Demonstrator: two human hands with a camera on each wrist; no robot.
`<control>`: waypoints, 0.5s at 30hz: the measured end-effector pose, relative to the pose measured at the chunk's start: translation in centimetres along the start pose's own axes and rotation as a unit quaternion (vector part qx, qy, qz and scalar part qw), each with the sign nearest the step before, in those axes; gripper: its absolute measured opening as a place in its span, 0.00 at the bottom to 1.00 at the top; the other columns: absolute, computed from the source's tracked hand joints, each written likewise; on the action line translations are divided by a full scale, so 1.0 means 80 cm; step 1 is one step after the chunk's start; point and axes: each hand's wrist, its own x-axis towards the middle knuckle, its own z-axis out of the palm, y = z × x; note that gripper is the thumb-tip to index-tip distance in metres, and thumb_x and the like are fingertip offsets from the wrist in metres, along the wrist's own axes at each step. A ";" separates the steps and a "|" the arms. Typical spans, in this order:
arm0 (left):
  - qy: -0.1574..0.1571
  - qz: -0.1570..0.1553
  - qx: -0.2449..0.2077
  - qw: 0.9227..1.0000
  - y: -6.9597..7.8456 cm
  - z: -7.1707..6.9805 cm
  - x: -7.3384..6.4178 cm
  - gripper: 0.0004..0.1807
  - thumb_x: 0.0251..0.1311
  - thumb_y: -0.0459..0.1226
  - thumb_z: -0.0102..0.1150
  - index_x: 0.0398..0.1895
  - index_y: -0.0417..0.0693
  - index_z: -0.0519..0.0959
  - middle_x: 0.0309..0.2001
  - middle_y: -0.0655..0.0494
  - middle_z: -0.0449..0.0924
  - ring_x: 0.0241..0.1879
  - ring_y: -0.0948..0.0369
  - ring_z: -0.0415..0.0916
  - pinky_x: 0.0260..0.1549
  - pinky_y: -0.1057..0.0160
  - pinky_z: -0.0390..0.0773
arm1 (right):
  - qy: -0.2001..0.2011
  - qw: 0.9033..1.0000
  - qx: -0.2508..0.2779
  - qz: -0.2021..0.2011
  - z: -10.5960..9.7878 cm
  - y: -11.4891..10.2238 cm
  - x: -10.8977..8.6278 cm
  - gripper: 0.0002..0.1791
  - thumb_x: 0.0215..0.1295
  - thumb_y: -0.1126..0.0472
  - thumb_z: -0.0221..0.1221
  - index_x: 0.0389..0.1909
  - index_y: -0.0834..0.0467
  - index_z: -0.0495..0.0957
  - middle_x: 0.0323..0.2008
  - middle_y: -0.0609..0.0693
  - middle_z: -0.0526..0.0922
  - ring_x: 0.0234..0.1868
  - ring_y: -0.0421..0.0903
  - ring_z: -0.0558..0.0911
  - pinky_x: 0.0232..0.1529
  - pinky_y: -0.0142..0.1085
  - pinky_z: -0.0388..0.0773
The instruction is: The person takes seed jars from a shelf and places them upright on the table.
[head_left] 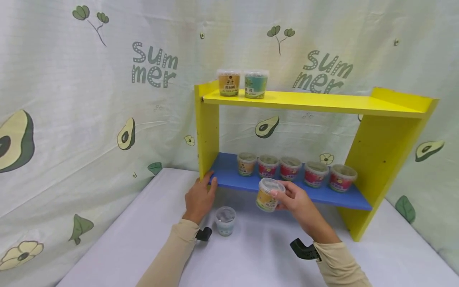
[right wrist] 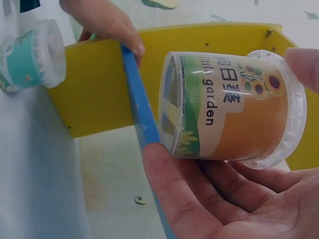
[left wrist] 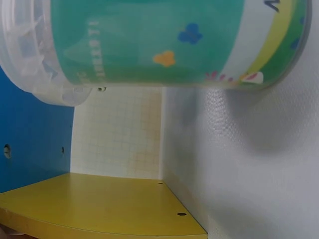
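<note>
In the head view my right hand [head_left: 297, 203] holds a lidded clear plastic cup [head_left: 266, 200] with an orange sunflower label, in front of the blue lower shelf. The right wrist view shows this cup [right wrist: 219, 112] lying sideways in frame, with the thumb at its lid and fingers under its side. My left hand [head_left: 200, 200] grips the front edge of the left yellow panel [head_left: 208, 135], by the end of the blue shelf board [head_left: 229, 181]. Just right of the left wrist, a teal-labelled cup [head_left: 225, 227] stands on the table; it fills the top of the left wrist view.
An orange cup [head_left: 228, 83] and a green cup [head_left: 255, 84] stand at the left of the yellow top board [head_left: 308, 100]. Along the blue shelf are another orange cup [head_left: 246, 165] and several red-labelled cups [head_left: 315, 175]. A patterned curtain [head_left: 89, 87] hangs behind.
</note>
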 end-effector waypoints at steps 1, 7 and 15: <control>-0.002 0.002 -0.001 1.000 0.001 0.000 0.001 0.28 0.76 0.59 0.38 0.68 0.60 0.74 0.47 0.43 0.82 0.38 0.47 0.82 0.27 0.47 0.78 | 0.002 1.000 -0.001 0.003 -0.001 0.002 -0.001 0.32 0.72 0.52 0.59 0.67 0.67 0.65 0.56 0.63 0.78 0.51 0.52 0.81 0.48 0.42 0.80; -0.012 -0.003 0.001 1.000 0.004 0.000 0.001 0.27 0.75 0.59 0.38 0.68 0.62 0.74 0.47 0.43 0.82 0.38 0.46 0.82 0.27 0.46 0.77 | 0.006 1.000 0.002 0.018 -0.003 0.009 -0.002 0.32 0.72 0.53 0.60 0.67 0.68 0.64 0.55 0.63 0.79 0.51 0.51 0.81 0.48 0.42 0.80; -0.008 -0.010 -0.001 1.000 0.001 -0.001 0.000 0.28 0.75 0.60 0.38 0.68 0.61 0.74 0.46 0.43 0.82 0.35 0.47 0.81 0.26 0.47 0.77 | 0.000 0.999 -0.002 0.034 -0.001 0.016 0.004 0.34 0.70 0.52 0.63 0.67 0.67 0.64 0.54 0.61 0.79 0.51 0.51 0.81 0.49 0.45 0.80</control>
